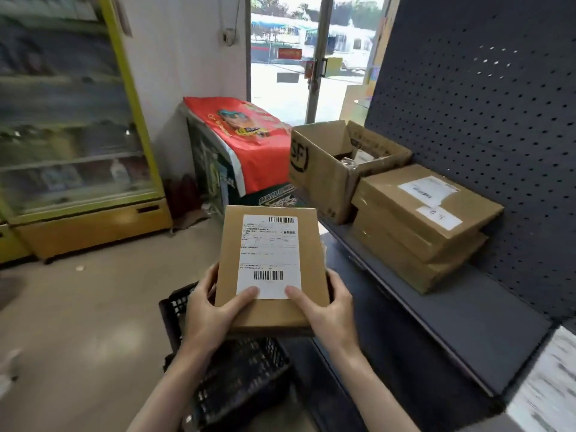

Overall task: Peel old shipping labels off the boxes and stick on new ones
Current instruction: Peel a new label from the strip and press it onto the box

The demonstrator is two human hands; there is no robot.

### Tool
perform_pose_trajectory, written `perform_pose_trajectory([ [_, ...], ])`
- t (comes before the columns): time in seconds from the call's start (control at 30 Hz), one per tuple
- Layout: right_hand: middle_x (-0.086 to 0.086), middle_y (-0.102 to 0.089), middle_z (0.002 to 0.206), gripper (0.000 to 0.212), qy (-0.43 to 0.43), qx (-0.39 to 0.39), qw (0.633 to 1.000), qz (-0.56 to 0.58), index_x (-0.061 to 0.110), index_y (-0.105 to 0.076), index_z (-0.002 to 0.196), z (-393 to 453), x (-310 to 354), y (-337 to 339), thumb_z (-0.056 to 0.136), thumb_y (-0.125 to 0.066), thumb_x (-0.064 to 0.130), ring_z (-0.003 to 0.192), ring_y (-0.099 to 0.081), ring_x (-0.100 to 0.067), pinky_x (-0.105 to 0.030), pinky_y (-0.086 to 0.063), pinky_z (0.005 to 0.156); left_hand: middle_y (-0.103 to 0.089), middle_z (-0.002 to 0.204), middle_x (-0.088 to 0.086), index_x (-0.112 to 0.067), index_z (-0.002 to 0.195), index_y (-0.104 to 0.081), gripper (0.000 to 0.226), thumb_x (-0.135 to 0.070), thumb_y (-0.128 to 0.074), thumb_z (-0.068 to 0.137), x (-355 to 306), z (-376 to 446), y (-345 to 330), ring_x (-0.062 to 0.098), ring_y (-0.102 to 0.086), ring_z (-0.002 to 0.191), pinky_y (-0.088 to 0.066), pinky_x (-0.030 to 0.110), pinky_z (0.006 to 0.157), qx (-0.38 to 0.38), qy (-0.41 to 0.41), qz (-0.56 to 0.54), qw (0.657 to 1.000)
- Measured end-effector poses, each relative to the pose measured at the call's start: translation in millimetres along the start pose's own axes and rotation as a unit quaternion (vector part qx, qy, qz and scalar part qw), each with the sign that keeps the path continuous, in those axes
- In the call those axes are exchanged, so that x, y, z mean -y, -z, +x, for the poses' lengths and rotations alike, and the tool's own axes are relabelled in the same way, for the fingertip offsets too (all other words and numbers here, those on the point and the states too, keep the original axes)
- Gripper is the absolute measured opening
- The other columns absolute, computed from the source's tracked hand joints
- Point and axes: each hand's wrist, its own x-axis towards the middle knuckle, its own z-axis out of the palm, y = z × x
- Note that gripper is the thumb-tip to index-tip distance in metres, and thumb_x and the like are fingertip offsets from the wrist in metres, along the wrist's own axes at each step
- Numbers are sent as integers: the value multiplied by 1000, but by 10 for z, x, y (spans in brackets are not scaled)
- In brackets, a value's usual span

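A dark pegboard shelf unit [486, 98] fills the right side, and its shelf board [461, 313] is cut off at the lower right by a blurred pale surface. At the left a glass-fronted cooler [71, 126] with a yellow-green frame is seen, its contents too blurred to be made out. A chest [215, 169] near the doorway is largely hidden under a red printed cloth [249, 141]. On the shelf an open carton [330, 169] is placed at the far end; what lies inside it cannot be identified. Just beside it two flat boxes are stacked [417, 226], the upper one bearing a partly torn white label [427, 188] whose print is illegible. A black plastic crate [240, 378] sits on the floor, partly covered by the forearms. Above it, in front of the shelf, a flat cardboard box [271, 310] is held in the air with a white shipping label [268, 255] lying flat on its top face; the small print cannot be read. The box is gripped at its near corners by the left hand [208, 316] and the right hand [330, 310], thumbs pressed on the label's lower edge, fingers curled around the sides and mostly hidden beneath.
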Motion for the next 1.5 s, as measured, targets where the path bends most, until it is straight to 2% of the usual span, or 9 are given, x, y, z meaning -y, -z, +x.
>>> perform_pose_trajectory([
  [0.27, 13, -71, 112, 66, -28, 129, 991, -9, 28, -58, 128, 705, -414, -957, 72, -90, 39, 99, -69, -2, -17, -58, 79, -71, 115, -9, -28, 136, -54, 94, -57, -85, 53, 523, 489, 553, 10, -69, 101, -60, 40, 86, -121, 63, -15, 991],
  [0.4, 11, -72, 115, 71, -59, 188, 980, -4, 31, -58, 130, 1205, -777, -1358, 69, -92, 45, 105, -70, -6, -31, -61, 87, -73, 113, -9, -27, 130, -58, 84, -50, -85, 54, 826, 868, 629, 10, -71, 100, -58, 37, 88, -173, 102, -32, 979],
  [0.6, 16, -72, 115, 69, -116, 256, 960, -2, 31, -58, 132, 1843, -1381, -1859, 72, -91, 39, 106, -69, -2, -27, -59, 88, -71, 118, -11, -36, 133, -55, 81, -46, -88, 60, 1488, 1422, 697, 10, -70, 104, -57, 36, 88, -211, 196, -66, 955],
  [0.83, 14, -62, 135, 96, -222, 282, 933, -34, 39, -46, 145, 2250, -2447, -2387, 63, -92, 57, 121, -62, -4, -35, -56, 100, -74, 114, -9, -35, 131, -57, 69, -31, -83, 67, 2408, 1969, 754, 11, -70, 104, -56, 32, 88, -211, 273, -83, 935],
  [0.97, 14, -73, 118, 77, -266, 298, 916, -28, 33, -51, 143, 2380, -2980, -2676, 76, -90, 32, 106, -69, -1, -20, -58, 83, -75, 112, -8, -36, 131, -57, 70, -29, -83, 66, 3089, 2203, 832, 15, -71, 104, -57, 35, 89, -219, 319, -81, 918],
  [1.07, 13, -74, 117, 73, -292, 292, 911, -23, 31, -54, 141, 2435, -3402, -2853, 78, -89, 25, 104, -69, 0, -16, -56, 77, -75, 108, -10, -39, 129, -57, 70, -28, -82, 64, 3554, 2339, 867, 12, -72, 99, -58, 36, 88, -216, 351, -79, 908],
  [1.23, 12, -75, 116, 71, -340, 284, 896, -18, 29, -55, 142, 2443, -4087, -3114, 79, -87, 21, 104, -71, -4, -18, -58, 77, -76, 106, -7, -38, 125, -58, 69, -19, -83, 64, 4243, 2481, 907, 13, -72, 96, -58, 33, 84, -231, 389, -86, 888],
  [1.37, 9, -74, 117, 74, -366, 295, 882, -16, 26, -52, 145, 2436, -4539, -3282, 80, -86, 19, 101, -71, -2, -16, -57, 75, -76, 106, -7, -32, 131, -58, 76, -23, -81, 58, 4735, 2497, 950, 15, -72, 98, -57, 43, 93, -235, 409, -80, 878],
  [1.5, 9, -74, 118, 74, -365, 307, 879, -17, 27, -51, 145, 2457, -4862, -3414, 81, -86, 19, 103, -71, -2, -18, -57, 79, -74, 111, -5, -26, 133, -55, 68, -10, -82, 73, 5083, 2518, 977, 16, -70, 102, -55, 38, 92, -238, 419, -65, 874],
])
